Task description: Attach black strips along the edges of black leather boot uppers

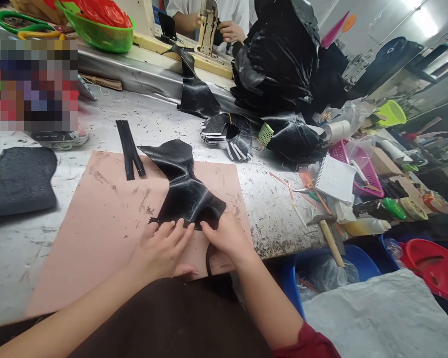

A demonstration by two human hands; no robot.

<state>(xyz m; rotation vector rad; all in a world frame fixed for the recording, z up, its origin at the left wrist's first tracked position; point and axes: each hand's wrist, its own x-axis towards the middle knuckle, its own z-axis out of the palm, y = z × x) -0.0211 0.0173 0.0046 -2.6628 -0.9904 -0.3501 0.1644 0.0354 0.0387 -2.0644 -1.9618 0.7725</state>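
One long counter [269, 214], silvery, scuffed, flecked with dark scraps. On it, a pink mat [108, 214], wide, overhung at its far side by the black panel [190, 191].

Panel: glossy, leather-like, pinched at the waist, flaring at both ends. Near end lies under the hands; far end points away. Judged light and supple, likely to crease or spring back at its folds; the smooth face may slide under dry fingertips. Not fragile, though the shine could mark. Best hold: near edge, pressed flat at both corners, waist left free.

Left hand [164, 243]: fingers fanned along the near edge, thumb apart below, so a wide grip, pressing rather than pinching. Right hand [226, 236]: thumb at the near right corner, other fingers mostly hidden; cannot tell whether that grip closes on the panel.

Smaller: paired black strips [125, 149], just left of the panel's far end. Slimmest: a dark cord [208, 258], curving near the right wrist.
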